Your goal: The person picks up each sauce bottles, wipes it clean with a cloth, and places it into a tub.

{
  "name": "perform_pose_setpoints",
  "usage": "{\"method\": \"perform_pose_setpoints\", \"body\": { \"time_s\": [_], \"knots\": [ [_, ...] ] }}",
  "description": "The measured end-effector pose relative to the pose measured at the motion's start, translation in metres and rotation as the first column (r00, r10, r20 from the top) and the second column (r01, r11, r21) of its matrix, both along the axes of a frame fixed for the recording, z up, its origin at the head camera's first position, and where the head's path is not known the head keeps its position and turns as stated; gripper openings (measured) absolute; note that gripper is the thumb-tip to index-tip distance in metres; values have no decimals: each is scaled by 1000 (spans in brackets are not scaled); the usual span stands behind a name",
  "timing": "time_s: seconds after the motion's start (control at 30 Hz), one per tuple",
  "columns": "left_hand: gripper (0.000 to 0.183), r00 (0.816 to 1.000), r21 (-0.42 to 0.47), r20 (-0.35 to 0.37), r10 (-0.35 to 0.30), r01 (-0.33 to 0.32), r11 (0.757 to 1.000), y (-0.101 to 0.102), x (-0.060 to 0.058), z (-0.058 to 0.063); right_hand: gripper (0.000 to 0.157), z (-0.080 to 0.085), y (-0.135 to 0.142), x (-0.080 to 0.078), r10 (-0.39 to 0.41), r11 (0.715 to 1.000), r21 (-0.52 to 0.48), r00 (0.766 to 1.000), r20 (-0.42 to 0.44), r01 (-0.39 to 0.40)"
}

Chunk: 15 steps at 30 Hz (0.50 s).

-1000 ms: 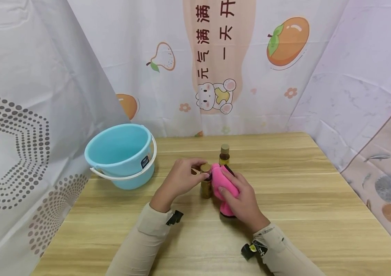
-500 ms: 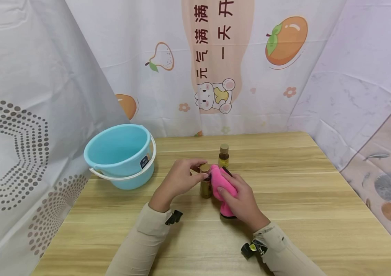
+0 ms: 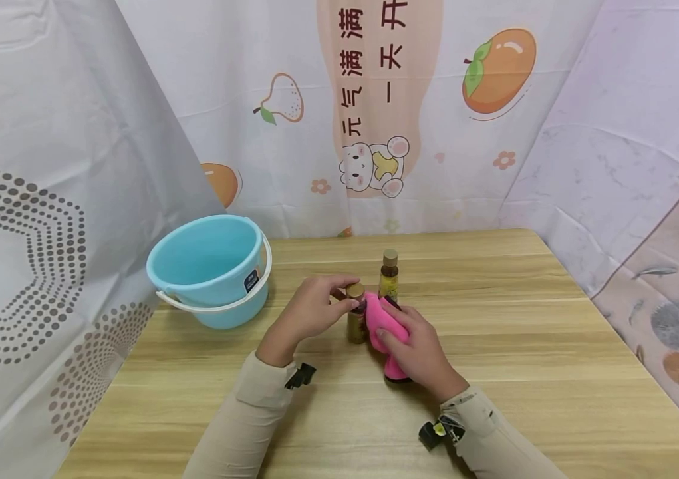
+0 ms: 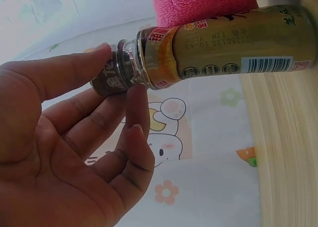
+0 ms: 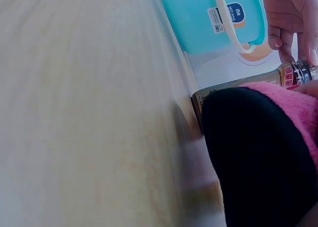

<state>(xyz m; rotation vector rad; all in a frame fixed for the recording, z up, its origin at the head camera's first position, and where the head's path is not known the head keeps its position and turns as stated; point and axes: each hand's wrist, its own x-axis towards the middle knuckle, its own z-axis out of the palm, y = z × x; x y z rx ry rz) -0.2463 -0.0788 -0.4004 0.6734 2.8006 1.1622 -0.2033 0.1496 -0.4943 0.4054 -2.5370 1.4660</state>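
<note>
My left hand [image 3: 314, 307] pinches the capped neck of a small sesame oil bottle [image 3: 357, 326], which stands upright on the table. In the left wrist view, thumb and fingertips hold its dark cap, and the gold label of the bottle [image 4: 223, 48] faces the camera. A pink plush cloth [image 3: 388, 327] with black edging is bunched in my right hand [image 3: 421, 346] and pressed against the bottle's right side. The black side of the cloth [image 5: 258, 157] fills much of the right wrist view and hides part of the bottle. My right fingertips are mostly hidden there.
A second bottle [image 3: 389, 283] with a gold cap stands just behind the cloth. To the left sits a light blue bucket [image 3: 228, 303] with a white handle. The wooden table [image 3: 495, 319] meets a patterned curtain [image 3: 291, 153] at the back.
My right hand has slid the cloth slightly down along the bottle, so more of the second bottle shows. My left hand stays on the neck.
</note>
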Motion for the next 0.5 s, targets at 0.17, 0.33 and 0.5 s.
{"method": "perform_pose_setpoints", "body": {
  "time_s": [0.17,0.33,0.5],
  "knots": [
    [39,1000,12,18,-12,12,1000,-2,-1,-2,55,-1,0,0,1,1000,10,1000,6,-1],
    [39,1000,35,23,-17,16,999,-2,-2,-2,56,-3,1,-1,1,1000,17,1000,7,-1],
    [39,1000,43,21,-22,21,999,-1,-4,-4,55,-1,1,-1,-11,1000,11,1000,10,11]
  ]
}}
